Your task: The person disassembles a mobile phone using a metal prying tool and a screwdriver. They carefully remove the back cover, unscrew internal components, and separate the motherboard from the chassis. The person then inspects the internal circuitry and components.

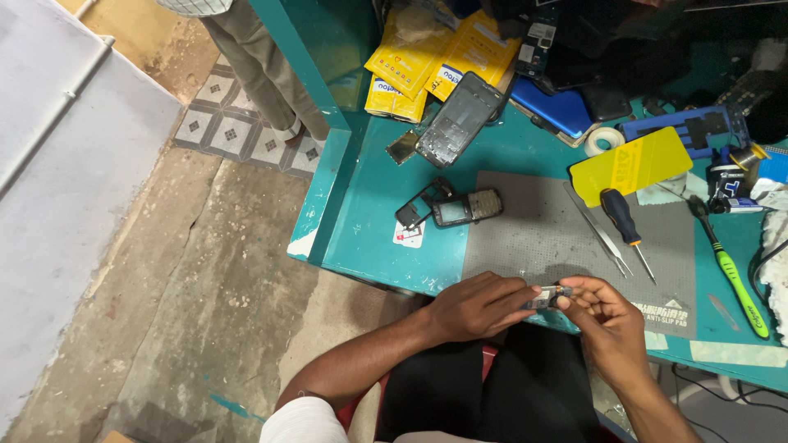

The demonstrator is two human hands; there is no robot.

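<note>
Both hands meet at the near edge of the teal workbench (369,205). My left hand (476,305) and my right hand (603,316) pinch a small grey phone part (548,297) between their fingertips, just over the front edge of the grey anti-slip mat (533,234). Farther back on the bench lie a small keypad phone (468,207) with its black frame (417,209) beside it, and a bare phone chassis (460,117). On the mat to the right rest tweezers (597,230) and a blue-handled screwdriver (624,226).
Yellow packets (427,61), a yellow plastic card (630,164), a tape roll (604,139), a blue case (554,107) and a green-handled tool (737,287) crowd the back and right. Another person's legs (263,74) stand on the tiled floor at left. Cracked concrete floor lies below.
</note>
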